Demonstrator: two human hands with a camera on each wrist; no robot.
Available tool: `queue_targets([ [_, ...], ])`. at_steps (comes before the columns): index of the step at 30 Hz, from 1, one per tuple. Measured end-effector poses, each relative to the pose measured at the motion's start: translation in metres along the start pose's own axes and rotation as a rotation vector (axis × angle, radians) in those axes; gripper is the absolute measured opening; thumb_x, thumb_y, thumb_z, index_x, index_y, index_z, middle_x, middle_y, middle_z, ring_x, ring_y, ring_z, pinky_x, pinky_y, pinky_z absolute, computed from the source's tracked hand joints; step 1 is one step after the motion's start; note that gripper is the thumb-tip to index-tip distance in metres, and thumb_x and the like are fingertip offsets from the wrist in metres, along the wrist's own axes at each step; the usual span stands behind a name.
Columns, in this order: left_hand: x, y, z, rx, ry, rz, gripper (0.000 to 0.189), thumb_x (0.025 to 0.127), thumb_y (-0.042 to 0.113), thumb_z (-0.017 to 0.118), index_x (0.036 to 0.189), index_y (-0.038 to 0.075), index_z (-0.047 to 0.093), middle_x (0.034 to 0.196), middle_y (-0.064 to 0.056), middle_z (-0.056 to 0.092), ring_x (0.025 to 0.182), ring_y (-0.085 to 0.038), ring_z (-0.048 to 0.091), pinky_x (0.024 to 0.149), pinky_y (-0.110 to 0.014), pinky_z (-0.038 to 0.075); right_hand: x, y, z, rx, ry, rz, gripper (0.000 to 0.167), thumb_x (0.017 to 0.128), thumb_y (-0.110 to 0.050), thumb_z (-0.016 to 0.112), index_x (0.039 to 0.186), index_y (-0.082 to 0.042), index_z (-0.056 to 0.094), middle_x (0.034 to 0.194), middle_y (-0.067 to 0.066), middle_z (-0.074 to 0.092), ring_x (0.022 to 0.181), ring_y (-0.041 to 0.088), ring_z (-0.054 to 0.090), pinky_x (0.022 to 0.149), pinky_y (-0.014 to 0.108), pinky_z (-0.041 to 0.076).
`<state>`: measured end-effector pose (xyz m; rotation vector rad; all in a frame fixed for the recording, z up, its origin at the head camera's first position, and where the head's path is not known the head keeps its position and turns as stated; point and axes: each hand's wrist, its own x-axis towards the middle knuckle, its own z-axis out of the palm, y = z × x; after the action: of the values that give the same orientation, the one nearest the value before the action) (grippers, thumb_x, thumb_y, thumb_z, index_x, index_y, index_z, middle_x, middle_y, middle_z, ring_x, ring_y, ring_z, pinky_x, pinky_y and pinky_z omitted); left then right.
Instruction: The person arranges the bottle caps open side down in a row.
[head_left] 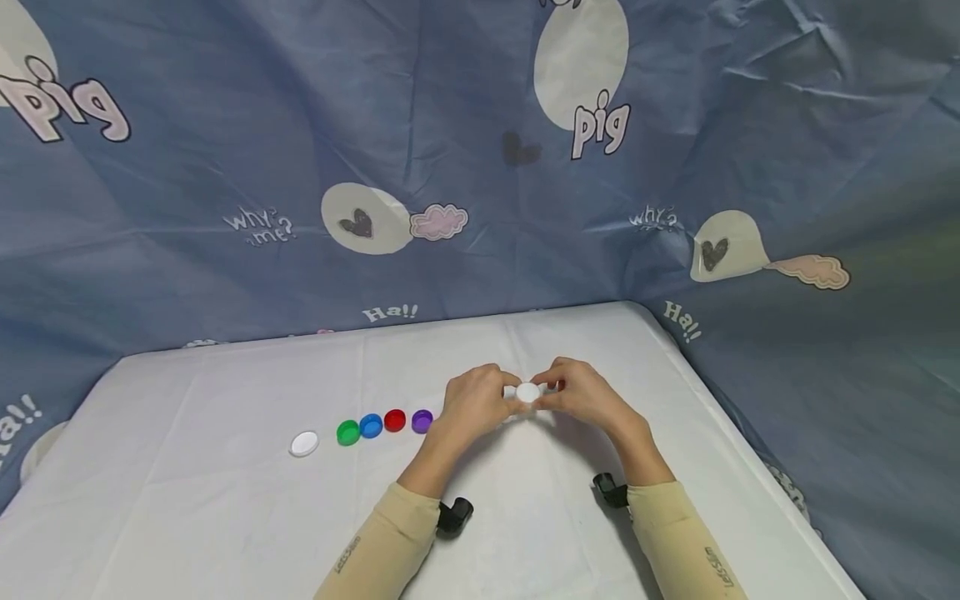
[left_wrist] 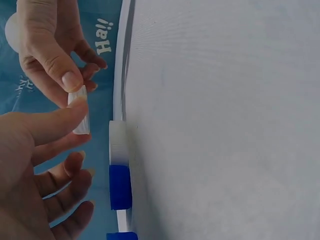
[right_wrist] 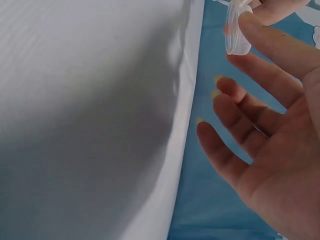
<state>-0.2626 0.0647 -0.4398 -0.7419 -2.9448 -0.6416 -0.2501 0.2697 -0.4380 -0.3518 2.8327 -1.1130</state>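
Note:
Above the right half of the table, a translucent white bottle cap [head_left: 528, 392] with a ribbed side is pinched between both hands. My left hand [head_left: 476, 402] grips one side of it with thumb and forefinger; my right hand [head_left: 581, 390] pinches the opposite side. In the right wrist view, the cap [right_wrist: 238, 30] stands on edge between the fingertips, and the other right fingers are loosely bent. The left wrist view shows a white ribbed cap [left_wrist: 118, 142] and a blue-looking cap [left_wrist: 120, 187] on the table beyond the left hand.
Left of my hands, a row of caps lies on the white table [head_left: 225, 517]: purple [head_left: 422, 421], red [head_left: 394, 420], blue [head_left: 371, 426] and green [head_left: 348, 432]. A white cap [head_left: 303, 443] sits at its left end. Behind hangs a blue printed curtain [head_left: 480, 275].

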Motion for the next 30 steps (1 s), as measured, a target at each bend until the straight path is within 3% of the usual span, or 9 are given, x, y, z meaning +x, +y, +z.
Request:
queue_targets([
  [5,0.002,-0.001,0.001,0.009,-0.021,-0.009,0.039,0.079,0.047,0.080,0.115,0.032,0.075,0.100,0.003,0.072,0.078,-0.009,0.061,0.062,-0.032,0.048,0.002,0.003,0.001,-0.036,-0.018,0.012,0.040,0.080,-0.023,0.081,0.118,-0.014,0.074,0.086,0.000,0.059,0.072,0.015,0.052,0.061,0.028,0.046],
  [12,0.005,-0.001,0.005,0.025,-0.014,-0.006,0.037,0.079,0.047,0.080,0.113,0.032,0.076,0.118,0.005,0.073,0.100,-0.020,0.070,0.068,-0.040,0.053,0.003,0.002,0.004,-0.088,-0.013,0.053,0.040,0.081,-0.025,0.081,0.119,-0.016,0.074,0.087,0.000,0.059,0.073,0.014,0.053,0.062,0.029,0.045],
  [30,0.013,0.007,0.012,0.015,-0.089,-0.069,0.036,0.077,0.044,0.082,0.111,0.031,0.077,0.119,0.002,0.073,0.100,-0.027,0.069,0.075,-0.043,0.051,0.002,-0.001,0.011,-0.230,0.001,0.129,0.039,0.078,-0.024,0.083,0.116,-0.015,0.076,0.081,-0.001,0.054,0.067,0.014,0.048,0.057,0.027,0.039],
])
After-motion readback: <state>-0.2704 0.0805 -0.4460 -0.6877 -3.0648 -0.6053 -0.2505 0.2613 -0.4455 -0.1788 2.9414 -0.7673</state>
